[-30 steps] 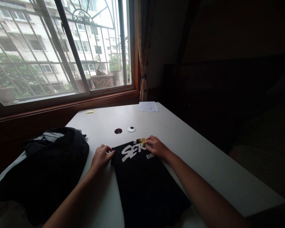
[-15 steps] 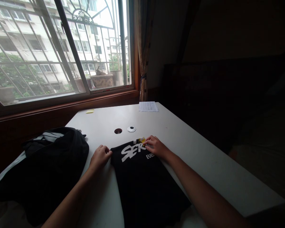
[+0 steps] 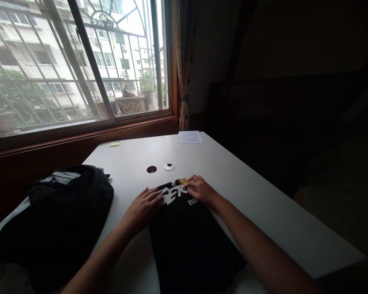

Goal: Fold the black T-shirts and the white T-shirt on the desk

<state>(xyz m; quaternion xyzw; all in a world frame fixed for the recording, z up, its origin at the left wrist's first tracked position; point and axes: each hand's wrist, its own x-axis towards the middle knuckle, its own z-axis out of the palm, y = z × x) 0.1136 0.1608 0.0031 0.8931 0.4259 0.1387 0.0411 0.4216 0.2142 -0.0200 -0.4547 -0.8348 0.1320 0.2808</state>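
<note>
A black garment (image 3: 193, 241) lies flat on a white surface (image 3: 227, 171), lower center of the frame. Its long, narrow panel looks already folded and mostly smoothed, while dark cloth (image 3: 64, 224) at lower left is bunched, apparently not yet dealt with. The left hand (image 3: 145, 204) rests palm down on the garment's top left corner, grip released. The right hand (image 3: 200, 190) curls at the top right; whether its grip pinches fabric, I cannot tell. The fabric seems soft and matte, with angular pale lettering (image 3: 171, 196).
</note>
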